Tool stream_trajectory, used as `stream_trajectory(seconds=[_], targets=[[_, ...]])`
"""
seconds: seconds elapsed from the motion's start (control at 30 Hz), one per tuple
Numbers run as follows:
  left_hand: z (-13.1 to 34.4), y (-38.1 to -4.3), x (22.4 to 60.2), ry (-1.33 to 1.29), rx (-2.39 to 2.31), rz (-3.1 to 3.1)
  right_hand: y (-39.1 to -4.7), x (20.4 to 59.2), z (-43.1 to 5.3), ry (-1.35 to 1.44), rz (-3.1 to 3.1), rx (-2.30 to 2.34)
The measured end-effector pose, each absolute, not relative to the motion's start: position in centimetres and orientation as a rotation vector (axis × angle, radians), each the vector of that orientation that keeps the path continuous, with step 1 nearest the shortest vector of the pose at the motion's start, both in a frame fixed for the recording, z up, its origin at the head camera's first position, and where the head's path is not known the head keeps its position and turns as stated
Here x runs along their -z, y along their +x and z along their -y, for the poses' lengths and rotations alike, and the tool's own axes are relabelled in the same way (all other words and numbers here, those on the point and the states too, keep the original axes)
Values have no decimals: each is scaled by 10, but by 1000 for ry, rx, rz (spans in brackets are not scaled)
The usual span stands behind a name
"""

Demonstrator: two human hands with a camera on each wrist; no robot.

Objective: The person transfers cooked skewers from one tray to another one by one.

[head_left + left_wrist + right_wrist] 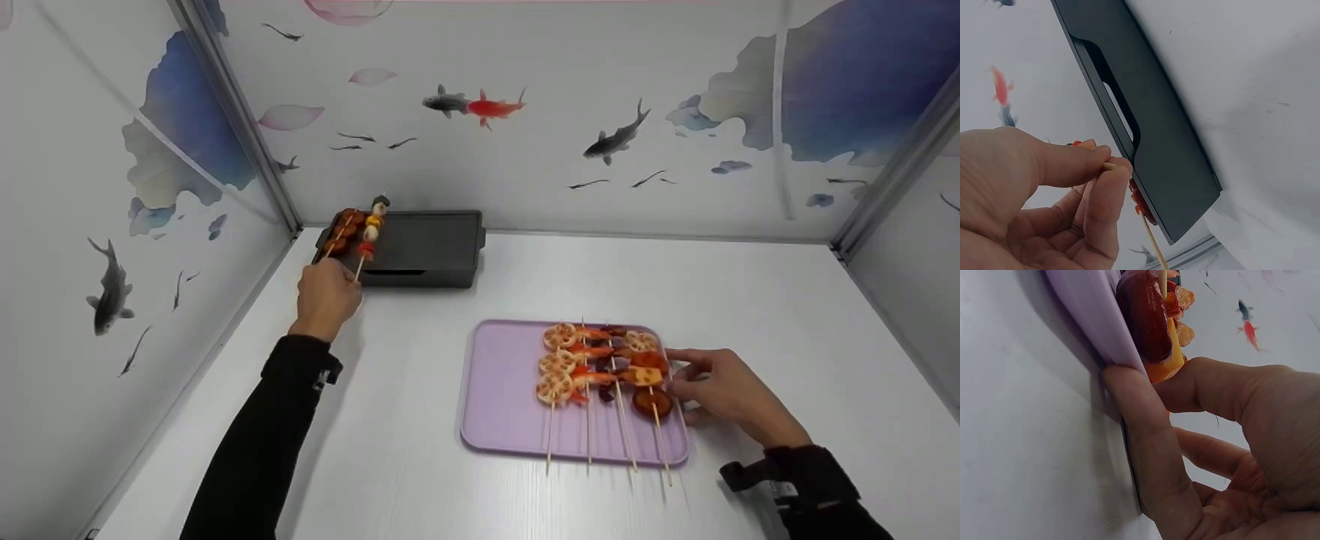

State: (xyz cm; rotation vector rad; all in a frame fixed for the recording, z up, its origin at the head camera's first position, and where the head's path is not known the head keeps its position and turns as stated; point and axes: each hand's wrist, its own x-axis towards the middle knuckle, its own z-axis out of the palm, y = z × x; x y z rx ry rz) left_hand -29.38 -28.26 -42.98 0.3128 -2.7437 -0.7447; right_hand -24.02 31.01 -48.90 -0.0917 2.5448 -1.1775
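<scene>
White walls [525,45] painted with fish, petals and blue-grey leaves stand left, right and far around the white tabletop [390,375]. At the far left, against the back wall, sits a dark grill box [427,244] with a slot in its near side. A skewer of glossy brown pieces [343,231] lies over its left end, the stick poking out past the near edge. Just right of it I hold a vegetable skewer [371,232], its stick pinched between thumb and forefinger of my left hand [330,296]; whether its pieces touch the grill I cannot tell.

Nearer and to the right lies a purple tray [502,390]. With my right hand [727,386] I grip its right rim, the fingers bent at the edge. Four skewers lie side by side on the tray's right half, sticks crossing the near rim: from left to right, a lotus-slice skewer [557,363], a shrimp skewer [592,352], a skewer of dark pieces [619,405] and a mixed skewer [646,375] with a brown round at its near end. Black sleeves [255,442] cover my forearms.
</scene>
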Motion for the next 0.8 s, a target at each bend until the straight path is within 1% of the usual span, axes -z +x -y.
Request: stream_trajectory(seconds=[0.2, 0.5, 0.8], targets=[[277, -290, 428, 315, 783, 2769, -241, 490, -311, -85, -2536, 1184], [269, -284, 432, 209, 792, 2760, -240, 487, -311, -85, -2535, 1176], [259, -275, 435, 237, 867, 2781, -240, 488, -311, -89, -2544, 1175]])
